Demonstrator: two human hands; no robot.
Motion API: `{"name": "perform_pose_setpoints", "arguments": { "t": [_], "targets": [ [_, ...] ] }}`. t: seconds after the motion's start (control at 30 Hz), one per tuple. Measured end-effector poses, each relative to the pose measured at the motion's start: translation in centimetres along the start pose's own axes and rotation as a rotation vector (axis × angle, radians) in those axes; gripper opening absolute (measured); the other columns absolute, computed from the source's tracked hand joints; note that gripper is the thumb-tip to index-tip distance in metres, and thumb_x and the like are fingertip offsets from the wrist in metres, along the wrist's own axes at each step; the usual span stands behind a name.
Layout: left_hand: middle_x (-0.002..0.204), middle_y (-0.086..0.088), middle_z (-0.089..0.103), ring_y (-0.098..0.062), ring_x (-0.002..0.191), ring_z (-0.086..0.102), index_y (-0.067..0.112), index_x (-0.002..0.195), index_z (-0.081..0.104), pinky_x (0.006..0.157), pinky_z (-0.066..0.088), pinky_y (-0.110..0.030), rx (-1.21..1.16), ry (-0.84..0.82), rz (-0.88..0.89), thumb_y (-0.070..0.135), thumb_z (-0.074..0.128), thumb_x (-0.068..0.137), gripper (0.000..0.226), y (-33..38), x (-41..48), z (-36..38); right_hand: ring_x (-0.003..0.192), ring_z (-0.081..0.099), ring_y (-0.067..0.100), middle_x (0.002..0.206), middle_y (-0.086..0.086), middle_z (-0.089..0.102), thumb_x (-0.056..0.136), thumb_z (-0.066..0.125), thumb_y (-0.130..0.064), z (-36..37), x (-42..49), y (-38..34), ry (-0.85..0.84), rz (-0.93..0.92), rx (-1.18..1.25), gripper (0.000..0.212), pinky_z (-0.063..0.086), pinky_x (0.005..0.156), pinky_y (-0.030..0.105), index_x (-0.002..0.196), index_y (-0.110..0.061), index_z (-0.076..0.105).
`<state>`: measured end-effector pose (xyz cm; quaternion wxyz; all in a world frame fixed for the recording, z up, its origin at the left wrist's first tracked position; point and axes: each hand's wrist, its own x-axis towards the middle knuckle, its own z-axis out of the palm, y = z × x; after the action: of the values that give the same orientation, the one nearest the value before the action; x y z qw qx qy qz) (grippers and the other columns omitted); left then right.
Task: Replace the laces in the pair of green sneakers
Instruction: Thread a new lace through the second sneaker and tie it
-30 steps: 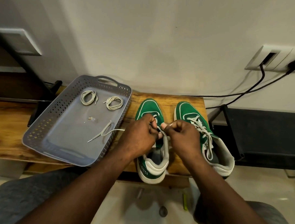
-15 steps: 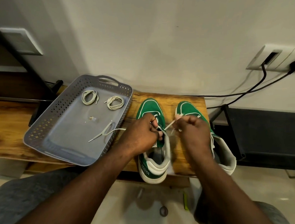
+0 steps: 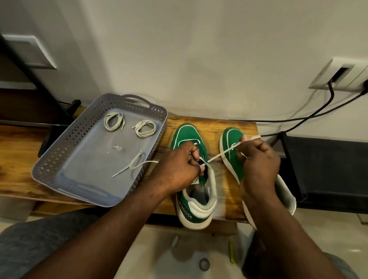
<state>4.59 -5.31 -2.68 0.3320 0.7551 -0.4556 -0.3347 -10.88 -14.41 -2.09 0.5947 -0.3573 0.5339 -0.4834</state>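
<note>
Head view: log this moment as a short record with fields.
left hand: pinches the lace at the eyelets of the left-side sneaker
right hand: grips the same lace, drawn taut over the right-side sneaker
tray: grey, on the bench, left of both sneakers
tray contents: two coiled laces, one loose lace

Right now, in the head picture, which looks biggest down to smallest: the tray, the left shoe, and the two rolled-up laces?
1. tray
2. left shoe
3. left lace roll and right lace roll: they look alike, so I won't rank them.
</note>
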Motion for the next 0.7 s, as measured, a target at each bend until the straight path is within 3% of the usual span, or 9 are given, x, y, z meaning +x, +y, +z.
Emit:
{"name": "perform_pose_setpoints", "arguments": {
  "t": [0.07, 0.13, 0.2, 0.33, 0.47, 0.57, 0.7],
  "targets": [
    [0.079, 0.006, 0.076, -0.008, 0.078, 0.074, 0.028, 0.092, 0.056, 0.082, 0.060, -0.050, 0.000, 0.009, 0.014, 0.013, 0.076, 0.091, 0.026, -0.1, 0.0, -0.1, 0.079, 0.064, 0.019, 0.083, 0.005, 0.072, 0.100, 0.069, -0.025, 0.4, -1.8, 1.3, -0.152, 0.092, -0.131, 0.020, 0.054, 0.073, 0.037, 0.093, -0.006, 0.073],
    [0.079, 0.004, 0.073, -0.016, 0.078, 0.073, 0.031, 0.090, 0.055, 0.079, 0.059, -0.053, 0.032, 0.033, 0.031, 0.012, 0.076, 0.088, 0.028, 0.0, 0.1, -0.3, 0.075, 0.066, 0.022, 0.081, 0.009, 0.074, 0.098, 0.072, -0.022, 1.1, -3.5, 2.9, -0.297, 0.168, -0.292, 0.017, 0.056, 0.075, 0.041, 0.087, -0.008, 0.074],
    [0.081, 0.003, 0.071, -0.021, 0.079, 0.070, 0.033, 0.091, 0.055, 0.078, 0.059, -0.053, 0.046, 0.043, 0.028, 0.014, 0.078, 0.086, 0.030, 0.1, 0.0, -0.4, 0.072, 0.063, 0.022, 0.075, 0.009, 0.072, 0.095, 0.074, -0.017, 1.5, -3.2, 3.0, -0.246, 0.118, -0.312, 0.019, 0.055, 0.074, 0.041, 0.078, -0.010, 0.072],
    [0.090, 0.011, 0.075, -0.009, 0.089, 0.073, 0.034, 0.096, 0.055, 0.085, 0.061, -0.049, 0.006, 0.001, 0.036, 0.016, 0.083, 0.086, 0.035, 0.0, -0.1, -0.4, 0.081, 0.067, 0.025, 0.083, 0.011, 0.073, 0.098, 0.072, -0.016, 0.7, -0.8, 1.5, -0.060, 0.108, 0.020, 0.016, 0.058, 0.073, 0.037, 0.083, -0.010, 0.068],
    [0.091, 0.013, 0.073, -0.006, 0.092, 0.073, 0.035, 0.100, 0.054, 0.086, 0.061, -0.046, 0.030, 0.018, 0.062, 0.010, 0.080, 0.087, 0.039, 0.1, 0.1, -0.1, 0.086, 0.073, 0.033, 0.093, 0.018, 0.077, 0.096, 0.075, -0.024, 0.9, -2.2, 3.6, -0.253, 0.195, -0.086, 0.017, 0.061, 0.083, 0.049, 0.089, -0.009, 0.074],
    [0.095, 0.014, 0.070, -0.004, 0.090, 0.070, 0.038, 0.103, 0.053, 0.085, 0.060, -0.043, 0.105, 0.061, 0.094, 0.007, 0.081, 0.085, 0.045, 0.0, 0.2, -0.1, 0.076, 0.069, 0.022, 0.085, 0.012, 0.077, 0.096, 0.075, -0.024, 0.9, -1.9, 3.4, -0.277, 0.082, -0.253, 0.018, 0.058, 0.075, 0.042, 0.084, -0.010, 0.077],
    [0.117, 0.013, 0.057, -0.011, 0.097, 0.061, 0.039, 0.112, 0.050, 0.081, 0.055, -0.035, 0.311, 0.152, 0.146, 0.014, 0.083, 0.082, 0.052, -0.2, 0.0, -0.1, 0.076, 0.068, 0.017, 0.084, 0.008, 0.076, 0.097, 0.071, -0.015, 0.7, -1.7, 3.1, -0.221, 0.146, -0.197, 0.014, 0.054, 0.065, 0.029, 0.084, -0.011, 0.072]
  ]
}}
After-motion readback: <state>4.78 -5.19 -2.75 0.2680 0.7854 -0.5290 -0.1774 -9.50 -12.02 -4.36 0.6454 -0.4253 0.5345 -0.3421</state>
